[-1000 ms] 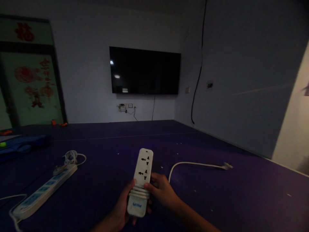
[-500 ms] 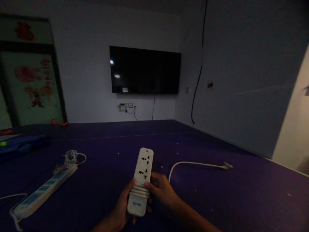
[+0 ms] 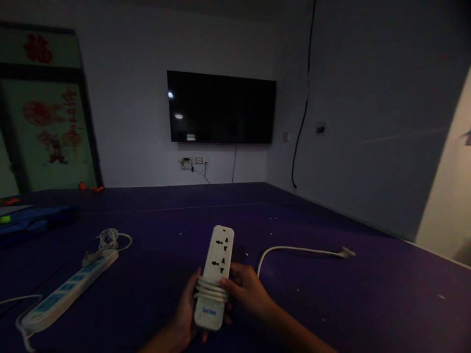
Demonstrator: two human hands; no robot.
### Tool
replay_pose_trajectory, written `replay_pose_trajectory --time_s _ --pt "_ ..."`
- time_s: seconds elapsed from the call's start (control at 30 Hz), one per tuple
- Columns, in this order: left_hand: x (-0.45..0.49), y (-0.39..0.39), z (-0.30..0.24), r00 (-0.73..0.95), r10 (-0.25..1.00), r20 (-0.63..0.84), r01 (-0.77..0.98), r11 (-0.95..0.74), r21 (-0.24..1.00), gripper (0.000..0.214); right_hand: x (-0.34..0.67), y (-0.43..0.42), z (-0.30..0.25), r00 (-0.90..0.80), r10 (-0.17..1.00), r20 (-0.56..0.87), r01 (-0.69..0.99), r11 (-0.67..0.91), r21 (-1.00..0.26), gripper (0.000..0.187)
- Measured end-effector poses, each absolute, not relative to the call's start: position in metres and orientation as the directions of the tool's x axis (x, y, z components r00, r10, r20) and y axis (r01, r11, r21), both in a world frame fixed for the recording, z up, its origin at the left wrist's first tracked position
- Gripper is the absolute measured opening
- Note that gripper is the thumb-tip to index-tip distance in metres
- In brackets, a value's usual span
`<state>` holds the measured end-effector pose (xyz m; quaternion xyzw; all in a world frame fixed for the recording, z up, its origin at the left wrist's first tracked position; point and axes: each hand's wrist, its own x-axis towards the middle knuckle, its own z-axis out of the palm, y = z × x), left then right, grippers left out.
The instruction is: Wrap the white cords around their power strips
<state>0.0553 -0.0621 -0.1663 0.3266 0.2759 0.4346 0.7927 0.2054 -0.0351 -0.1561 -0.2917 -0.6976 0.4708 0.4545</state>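
Observation:
A white power strip (image 3: pixel 218 252) is held upright and slightly tilted above the purple surface, its sockets facing me. Several turns of its white cord (image 3: pixel 212 289) wrap around the lower part, just above the blue lettering. My left hand (image 3: pixel 186 306) grips the strip from the left, with fingertips showing beneath it. On the right side, my right hand (image 3: pixel 248 289) is closed at the cord turns, its thumb pressing on them. The free length of cord runs from behind my right hand to a plug (image 3: pixel 346 252) lying on the surface.
A second power strip (image 3: pixel 69 289) with blue socket faces lies at left, its cord bundled at the far end. Blue cloth (image 3: pixel 37 218) lies farther left. A television (image 3: pixel 221 108) hangs on the far wall. A black cable (image 3: pixel 303 117) dangles by the right wall.
My left thumb has shifted off the front of the strip to its left edge. The cord turns look a little looser. The strip, right hand and plug stay about where they were.

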Motion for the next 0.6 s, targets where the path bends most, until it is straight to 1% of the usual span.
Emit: replay_pose_trajectory --time_s 0.17,0.4,0.6 --pt "0.0539 -0.0605 -0.1676 0.479 0.864 -0.157 -0.504 0.417 0.756 0.071 0.2053 -0.0360 -0.1553 -0.411 0.833 0.371 -0.038 0.391 -0.920 0.044" --pt "0.0540 -0.0631 -0.1633 0.482 0.861 -0.163 -0.478 0.414 0.775 0.074 0.2040 -0.0367 -0.1554 -0.426 0.835 0.348 -0.076 0.351 -0.933 0.041" --pt "0.0538 -0.0627 -0.1674 0.434 0.886 -0.163 -0.442 0.367 0.819 0.070 0.2042 -0.0365 -0.1560 -0.412 0.828 0.380 -0.058 0.392 -0.918 0.040"
